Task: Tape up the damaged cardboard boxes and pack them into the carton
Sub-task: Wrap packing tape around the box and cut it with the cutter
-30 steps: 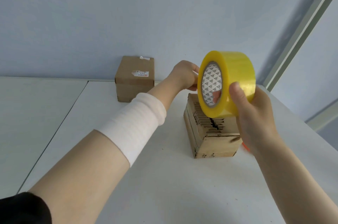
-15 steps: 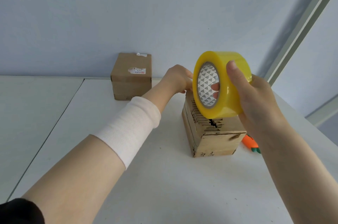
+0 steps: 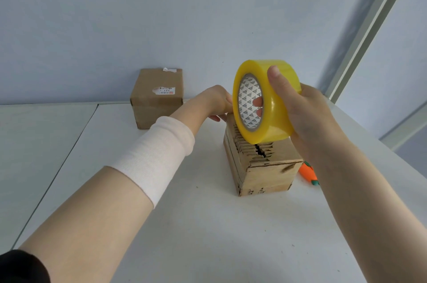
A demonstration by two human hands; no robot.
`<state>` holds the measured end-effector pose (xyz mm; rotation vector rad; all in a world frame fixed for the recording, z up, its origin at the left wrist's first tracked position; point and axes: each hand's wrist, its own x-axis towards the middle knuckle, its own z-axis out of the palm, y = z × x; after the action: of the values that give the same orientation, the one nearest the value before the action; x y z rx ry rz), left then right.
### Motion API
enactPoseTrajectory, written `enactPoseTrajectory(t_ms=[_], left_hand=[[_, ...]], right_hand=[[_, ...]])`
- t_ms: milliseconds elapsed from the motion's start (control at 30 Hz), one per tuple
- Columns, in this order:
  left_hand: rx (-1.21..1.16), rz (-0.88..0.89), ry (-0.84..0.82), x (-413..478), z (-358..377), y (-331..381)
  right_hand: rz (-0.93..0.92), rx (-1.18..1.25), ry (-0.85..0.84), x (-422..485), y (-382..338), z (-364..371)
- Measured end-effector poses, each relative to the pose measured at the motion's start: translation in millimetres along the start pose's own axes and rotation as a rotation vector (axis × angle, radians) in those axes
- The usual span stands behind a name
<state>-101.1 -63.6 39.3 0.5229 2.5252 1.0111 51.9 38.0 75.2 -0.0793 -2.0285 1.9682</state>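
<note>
A damaged cardboard box (image 3: 268,173) with a torn, ragged top stands on the white table (image 3: 208,236), right of centre. My right hand (image 3: 300,109) grips a yellow roll of packing tape (image 3: 275,121) just above the box's top, thumb over the outer face and fingers through the core. My left hand (image 3: 216,102) reaches past the roll and rests on the box's far top edge; its fingertips are hidden behind the roll. An intact brown cardboard box (image 3: 158,96) with a white label stands against the wall at the back.
An orange carrot-shaped cutter (image 3: 308,174) lies on the table right of the damaged box, partly hidden by my right forearm. A seam (image 3: 69,155) splits the table on the left. A white window frame (image 3: 369,28) rises at the right.
The tape roll has come down slightly toward the box top, and my right thumb has slid higher over the roll. My left hand stays at the box's far edge.
</note>
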Motion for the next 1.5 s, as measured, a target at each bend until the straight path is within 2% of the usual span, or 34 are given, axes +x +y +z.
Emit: enactPoseTrajectory(t_ms=[200, 333, 400, 633, 700, 767, 900, 1033, 1100, 1167, 1267, 1333, 1500], left_hand=[[-0.034, -0.047, -0.023, -4, -3, -20], [-0.313, 0.107, 0.145, -9, 5, -30], [-0.359, 0.133, 0.152, -12, 16, -24], [-0.406, 0.027, 0.092, -13, 36, -18], [-0.416, 0.028, 0.096, -11, 36, -18], [-0.425, 0.019, 0.111, -10, 36, -18], [-0.447, -0.024, 0.098, -11, 35, -16], [-0.335, -0.057, 0.113, -11, 32, -8], [-0.318, -0.030, 0.117, -11, 31, -7], [-0.324, -0.023, 0.117, -12, 32, -7], [-0.302, -0.029, 0.114, -11, 35, -9], [-0.319, -0.035, 0.117, -9, 37, -10], [-0.308, -0.067, 0.132, -8, 39, -8]], right_hand=[[0.001, 0.014, -0.009, 1, 2, -1], [-0.010, 0.033, -0.009, 2, 4, 0], [-0.012, 0.045, -0.008, 2, 4, 0], [-0.004, 0.087, -0.064, 1, 11, -3], [-0.051, 0.128, -0.131, -8, 24, -10], [-0.107, 0.060, -0.167, -17, 37, -16], [-0.149, -0.068, -0.083, -19, 38, -10], [-0.158, 0.040, 0.063, -26, 33, -1], [-0.197, 0.041, 0.076, -34, 34, -2], [-0.222, 0.051, 0.027, -40, 36, -9], [-0.260, 0.073, -0.250, -45, 36, -21], [-0.294, 0.001, -0.333, -48, 38, -23], [-0.295, -0.084, -0.134, -52, 39, -18]])
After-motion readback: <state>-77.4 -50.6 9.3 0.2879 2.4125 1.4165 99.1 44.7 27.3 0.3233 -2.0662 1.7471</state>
